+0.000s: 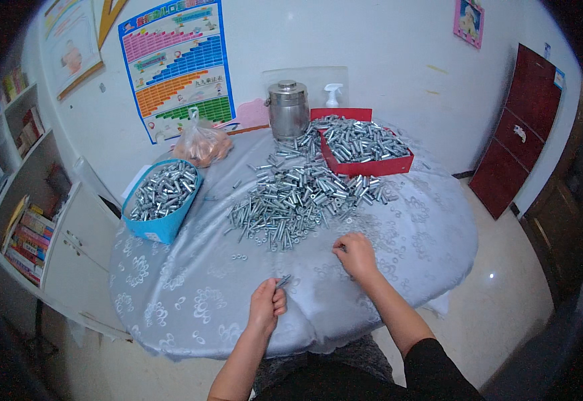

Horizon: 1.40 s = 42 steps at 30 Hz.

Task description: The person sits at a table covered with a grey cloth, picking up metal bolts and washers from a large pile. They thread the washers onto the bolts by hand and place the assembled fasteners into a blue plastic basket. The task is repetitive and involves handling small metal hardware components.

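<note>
Head view: left hand (266, 306) round ridged steel bolt (282, 281); right hand (356, 254) on damask cloth (191, 294)

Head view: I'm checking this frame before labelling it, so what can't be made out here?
- Left hand: grips a small metal piece, its fist hiding most of it.
- Right hand: fingertips curl onto the tablecloth; anything pinched is hidden.
- Pile of metal sleeves: single parts too small to tell.
- Orange bag: contents blurred.
</note>
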Each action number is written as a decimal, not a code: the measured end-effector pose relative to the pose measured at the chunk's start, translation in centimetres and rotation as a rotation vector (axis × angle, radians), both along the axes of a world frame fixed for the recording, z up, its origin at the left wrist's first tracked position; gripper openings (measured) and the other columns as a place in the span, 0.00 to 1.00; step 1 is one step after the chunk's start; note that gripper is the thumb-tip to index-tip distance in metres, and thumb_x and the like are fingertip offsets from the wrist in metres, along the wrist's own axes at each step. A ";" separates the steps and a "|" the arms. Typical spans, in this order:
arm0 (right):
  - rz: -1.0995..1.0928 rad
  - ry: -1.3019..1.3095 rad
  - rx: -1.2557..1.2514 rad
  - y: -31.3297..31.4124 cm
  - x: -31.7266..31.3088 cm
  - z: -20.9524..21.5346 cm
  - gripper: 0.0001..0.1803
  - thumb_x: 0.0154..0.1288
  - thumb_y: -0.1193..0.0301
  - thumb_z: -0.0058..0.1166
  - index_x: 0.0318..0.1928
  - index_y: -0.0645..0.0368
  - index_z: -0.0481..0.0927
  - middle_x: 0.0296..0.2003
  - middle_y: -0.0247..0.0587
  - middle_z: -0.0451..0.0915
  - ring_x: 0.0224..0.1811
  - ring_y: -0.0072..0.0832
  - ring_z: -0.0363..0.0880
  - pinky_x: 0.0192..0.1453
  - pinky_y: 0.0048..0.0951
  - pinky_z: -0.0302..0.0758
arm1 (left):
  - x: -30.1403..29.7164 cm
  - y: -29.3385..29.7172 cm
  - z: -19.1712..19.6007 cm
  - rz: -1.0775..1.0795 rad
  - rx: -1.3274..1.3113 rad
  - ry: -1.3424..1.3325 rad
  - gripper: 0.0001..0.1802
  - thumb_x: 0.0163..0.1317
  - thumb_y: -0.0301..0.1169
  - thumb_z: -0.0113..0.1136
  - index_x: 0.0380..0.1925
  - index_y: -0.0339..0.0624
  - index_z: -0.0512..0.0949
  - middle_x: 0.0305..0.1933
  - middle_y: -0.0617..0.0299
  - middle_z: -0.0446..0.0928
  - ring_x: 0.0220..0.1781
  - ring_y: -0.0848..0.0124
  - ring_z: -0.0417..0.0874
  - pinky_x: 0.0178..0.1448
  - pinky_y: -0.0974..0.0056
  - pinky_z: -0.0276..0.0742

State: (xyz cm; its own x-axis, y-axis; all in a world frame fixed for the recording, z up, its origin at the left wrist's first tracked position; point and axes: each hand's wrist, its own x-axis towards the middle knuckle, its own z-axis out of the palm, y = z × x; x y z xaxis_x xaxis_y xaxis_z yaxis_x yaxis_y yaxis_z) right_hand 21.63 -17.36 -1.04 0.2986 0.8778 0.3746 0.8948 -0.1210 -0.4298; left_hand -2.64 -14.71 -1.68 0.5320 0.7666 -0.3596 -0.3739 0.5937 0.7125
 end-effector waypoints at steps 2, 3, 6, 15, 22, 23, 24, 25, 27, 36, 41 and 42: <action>0.009 0.137 0.016 0.0 -0.7 0.4 0.07 0.48 0.68 0.57 0.29 0.57 0.80 0.26 0.40 0.77 0.34 0.36 0.73 0.39 0.35 0.70 | -0.1 0.0 0.0 0.004 -0.010 -0.003 0.11 0.64 0.39 0.44 0.36 0.44 0.66 0.16 0.72 0.51 0.14 0.81 0.49 0.15 0.76 0.45; 0.014 0.205 0.023 -0.1 -1.2 0.7 0.08 0.48 0.68 0.57 0.29 0.57 0.80 0.26 0.40 0.77 0.33 0.34 0.74 0.38 0.34 0.70 | -0.1 0.1 -0.1 0.002 -0.014 -0.006 0.11 0.64 0.39 0.44 0.36 0.43 0.66 0.16 0.72 0.51 0.14 0.81 0.50 0.15 0.76 0.45; 0.216 0.715 -0.091 -0.1 -3.4 1.6 0.09 0.52 0.67 0.57 0.32 0.59 0.79 0.27 0.36 0.78 0.30 0.24 0.74 0.36 0.25 0.71 | 0.1 0.1 -0.3 0.002 -0.024 -0.017 0.11 0.64 0.39 0.43 0.36 0.43 0.66 0.16 0.72 0.52 0.14 0.81 0.50 0.15 0.76 0.45; 0.463 1.065 -0.204 0.7 -7.0 0.8 0.11 0.56 0.69 0.56 0.37 0.63 0.77 0.31 0.30 0.78 0.34 0.14 0.73 0.39 0.17 0.69 | -0.3 0.1 -0.2 -0.023 -0.022 -0.041 0.10 0.64 0.38 0.43 0.35 0.44 0.66 0.15 0.72 0.53 0.13 0.81 0.50 0.14 0.76 0.46; 0.443 1.051 -0.227 1.2 -8.6 0.8 0.12 0.57 0.70 0.54 0.38 0.65 0.77 0.32 0.33 0.78 0.35 0.15 0.74 0.40 0.17 0.69 | -0.9 0.3 -0.1 -0.002 -0.066 -0.078 0.10 0.64 0.38 0.43 0.33 0.44 0.65 0.15 0.72 0.53 0.14 0.81 0.50 0.15 0.76 0.46; 0.452 1.064 -0.218 1.3 -8.8 0.6 0.12 0.57 0.70 0.54 0.38 0.65 0.77 0.32 0.33 0.78 0.35 0.16 0.74 0.40 0.17 0.69 | -1.0 0.3 0.0 0.001 -0.066 -0.075 0.10 0.64 0.38 0.43 0.33 0.44 0.65 0.15 0.72 0.53 0.14 0.81 0.50 0.15 0.76 0.46; 0.462 1.077 -0.208 1.5 -8.9 0.3 0.11 0.57 0.70 0.54 0.38 0.65 0.77 0.32 0.33 0.78 0.35 0.16 0.74 0.40 0.17 0.69 | -1.2 0.3 0.2 0.004 -0.067 -0.073 0.10 0.64 0.38 0.43 0.33 0.44 0.65 0.15 0.72 0.53 0.14 0.81 0.50 0.15 0.76 0.46; 0.471 1.090 -0.199 1.7 -9.1 0.2 0.11 0.57 0.70 0.54 0.37 0.65 0.78 0.32 0.33 0.78 0.34 0.16 0.74 0.40 0.17 0.69 | -1.3 0.3 0.3 0.007 -0.068 -0.071 0.10 0.65 0.38 0.42 0.33 0.44 0.65 0.16 0.72 0.53 0.14 0.81 0.50 0.15 0.76 0.46; 0.486 1.019 -0.217 1.9 -9.5 0.6 0.11 0.58 0.70 0.54 0.37 0.65 0.78 0.32 0.34 0.78 0.35 0.16 0.73 0.40 0.18 0.69 | -1.7 0.4 -0.1 0.015 -0.068 -0.080 0.11 0.65 0.38 0.41 0.33 0.43 0.66 0.15 0.72 0.53 0.14 0.81 0.50 0.14 0.76 0.46; 0.506 0.685 -0.111 4.9 -11.6 0.5 0.12 0.56 0.65 0.53 0.36 0.61 0.79 0.30 0.37 0.77 0.32 0.22 0.73 0.37 0.23 0.69 | -3.9 1.1 -0.6 0.069 -0.050 -0.180 0.15 0.66 0.40 0.39 0.32 0.40 0.67 0.15 0.72 0.53 0.14 0.82 0.51 0.14 0.77 0.46; 0.449 0.273 -0.047 8.3 -13.9 0.1 0.13 0.51 0.64 0.55 0.34 0.60 0.79 0.32 0.44 0.76 0.36 0.38 0.74 0.40 0.34 0.70 | -5.2 1.0 0.1 0.135 -0.041 -0.217 0.13 0.65 0.40 0.40 0.31 0.41 0.65 0.16 0.71 0.54 0.14 0.81 0.52 0.14 0.77 0.46; 0.435 0.219 -0.015 8.9 -14.4 -0.4 0.13 0.51 0.64 0.55 0.33 0.60 0.79 0.31 0.44 0.76 0.36 0.39 0.74 0.40 0.35 0.70 | -5.4 1.0 0.2 0.140 -0.042 -0.219 0.13 0.65 0.40 0.40 0.31 0.41 0.65 0.16 0.71 0.54 0.14 0.81 0.52 0.14 0.77 0.47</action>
